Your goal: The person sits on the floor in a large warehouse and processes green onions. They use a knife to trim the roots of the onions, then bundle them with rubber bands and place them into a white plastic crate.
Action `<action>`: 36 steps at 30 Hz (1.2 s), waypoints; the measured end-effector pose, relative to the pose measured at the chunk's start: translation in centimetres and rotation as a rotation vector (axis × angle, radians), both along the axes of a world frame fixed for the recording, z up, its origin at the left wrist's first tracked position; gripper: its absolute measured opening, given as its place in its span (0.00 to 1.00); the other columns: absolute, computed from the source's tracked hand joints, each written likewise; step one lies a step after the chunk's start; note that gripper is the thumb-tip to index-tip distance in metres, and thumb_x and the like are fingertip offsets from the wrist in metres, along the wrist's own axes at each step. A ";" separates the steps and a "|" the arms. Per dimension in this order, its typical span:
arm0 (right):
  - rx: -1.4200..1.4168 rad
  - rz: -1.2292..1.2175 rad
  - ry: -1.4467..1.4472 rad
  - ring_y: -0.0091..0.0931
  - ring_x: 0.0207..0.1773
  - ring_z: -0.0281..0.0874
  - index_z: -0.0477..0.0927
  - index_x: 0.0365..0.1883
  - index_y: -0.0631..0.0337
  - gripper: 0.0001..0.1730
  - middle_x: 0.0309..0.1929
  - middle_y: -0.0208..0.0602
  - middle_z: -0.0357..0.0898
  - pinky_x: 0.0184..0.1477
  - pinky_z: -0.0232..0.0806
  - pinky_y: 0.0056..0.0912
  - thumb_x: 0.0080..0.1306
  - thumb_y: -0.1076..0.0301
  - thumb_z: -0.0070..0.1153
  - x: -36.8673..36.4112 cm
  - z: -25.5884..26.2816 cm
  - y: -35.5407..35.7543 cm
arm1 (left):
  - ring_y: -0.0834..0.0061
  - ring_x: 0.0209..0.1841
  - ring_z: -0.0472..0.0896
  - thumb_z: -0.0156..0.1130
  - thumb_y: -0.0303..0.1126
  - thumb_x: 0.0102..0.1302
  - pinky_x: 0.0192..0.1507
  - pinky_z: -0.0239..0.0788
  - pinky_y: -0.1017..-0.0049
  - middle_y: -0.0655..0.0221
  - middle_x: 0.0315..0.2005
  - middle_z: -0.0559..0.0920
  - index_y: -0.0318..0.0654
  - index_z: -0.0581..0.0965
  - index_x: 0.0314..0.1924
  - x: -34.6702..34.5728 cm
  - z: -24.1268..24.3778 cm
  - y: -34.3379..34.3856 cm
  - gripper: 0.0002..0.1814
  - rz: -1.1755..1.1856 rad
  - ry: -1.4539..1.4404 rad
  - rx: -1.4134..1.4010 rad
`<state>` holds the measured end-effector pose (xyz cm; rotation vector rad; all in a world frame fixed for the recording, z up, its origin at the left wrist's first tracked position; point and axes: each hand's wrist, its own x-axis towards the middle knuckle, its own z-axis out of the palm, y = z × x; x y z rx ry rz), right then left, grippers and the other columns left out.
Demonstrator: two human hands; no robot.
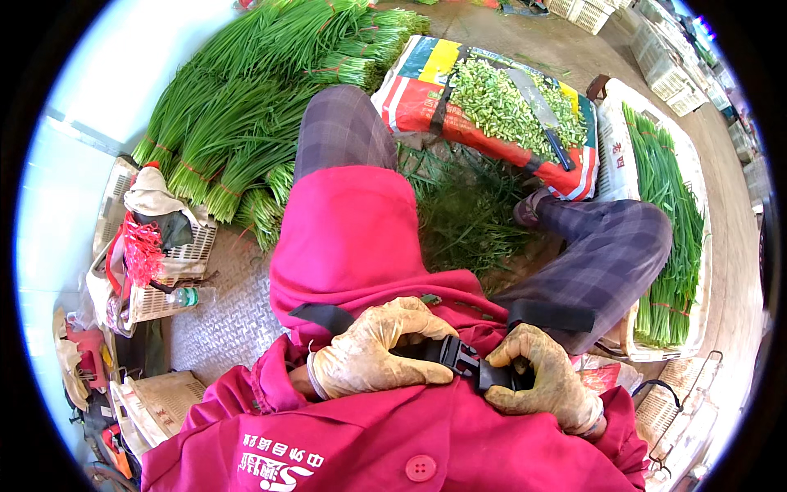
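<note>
A black plastic side-release buckle (460,355) on black webbing lies at waist height, its two halves meeting between my hands. My left hand (544,375), in a soiled cream work glove, grips the half on the right. Around the other half close the fingers of my right hand (381,350), gloved alike. Whether the buckle is fully latched I cannot tell. Beyond my knees, a kitchen knife (533,98) with a black handle rests on chopped green stalks (492,101), which cover a printed red, yellow and green sack (409,104).
Bundles of long green garlic chives or similar (246,104) are piled at the upper left. More bundles (667,227) fill a white plastic crate (701,295) at the right. Loose green trimmings (470,215) lie between my legs. A crate (178,258) with cloths and a plastic bottle (184,297) stands left.
</note>
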<state>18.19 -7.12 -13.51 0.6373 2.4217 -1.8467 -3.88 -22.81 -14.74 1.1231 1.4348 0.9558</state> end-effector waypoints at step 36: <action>-1.116 -1.160 0.120 0.20 0.46 0.71 0.77 0.57 0.49 0.17 0.41 0.19 0.76 0.46 0.67 0.26 0.73 0.55 0.55 24.3 -16.9 1.1 | 0.84 0.17 0.65 0.55 0.52 0.74 0.19 0.55 0.81 0.74 0.26 0.77 0.34 0.77 0.54 -8.2 -1.7 -7.0 0.26 1.018 -0.730 -0.010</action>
